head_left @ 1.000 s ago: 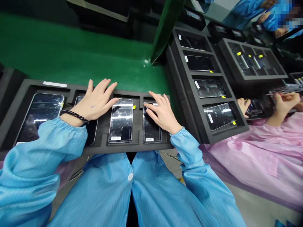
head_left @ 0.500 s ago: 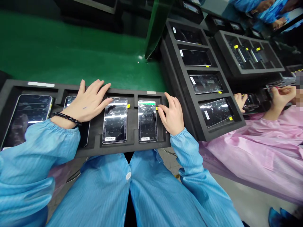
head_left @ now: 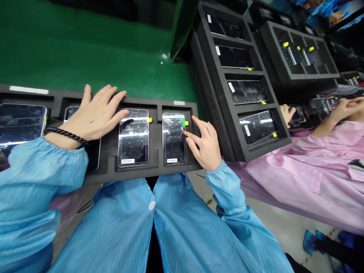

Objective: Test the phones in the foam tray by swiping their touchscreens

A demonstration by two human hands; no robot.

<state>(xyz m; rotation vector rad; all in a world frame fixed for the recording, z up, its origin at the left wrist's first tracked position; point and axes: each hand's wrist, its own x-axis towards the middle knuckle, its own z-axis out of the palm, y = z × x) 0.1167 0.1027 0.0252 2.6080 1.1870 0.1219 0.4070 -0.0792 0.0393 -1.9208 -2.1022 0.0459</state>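
Observation:
A black foam tray (head_left: 109, 153) lies before me with smartphones in its compartments. My left hand (head_left: 96, 110) is open, palm down with fingers spread, over the tray between two phones. Its thumb tip is at the upper left of the middle phone (head_left: 133, 146), and its wrist partly hides the phone (head_left: 95, 153) to the left. My right hand (head_left: 206, 146) is open with nothing in it. Its index fingertip is at the right edge of the rightmost phone (head_left: 174, 146), whose lit screen has a grid border with green along the top and upper right.
Another phone (head_left: 22, 117) lies at the tray's left end. To the right stands a stack of black trays (head_left: 250, 151) holding phones with yellow tabs. Beyond it is a divided tray (head_left: 298, 76). A co-worker's hand (head_left: 287, 113) and pink sleeve (head_left: 335, 129) are at the right.
My right index finger has moved onto the rightmost phone's right edge, and green now runs down its upper right border. My left hand stays over the tray. The view has shifted slightly.

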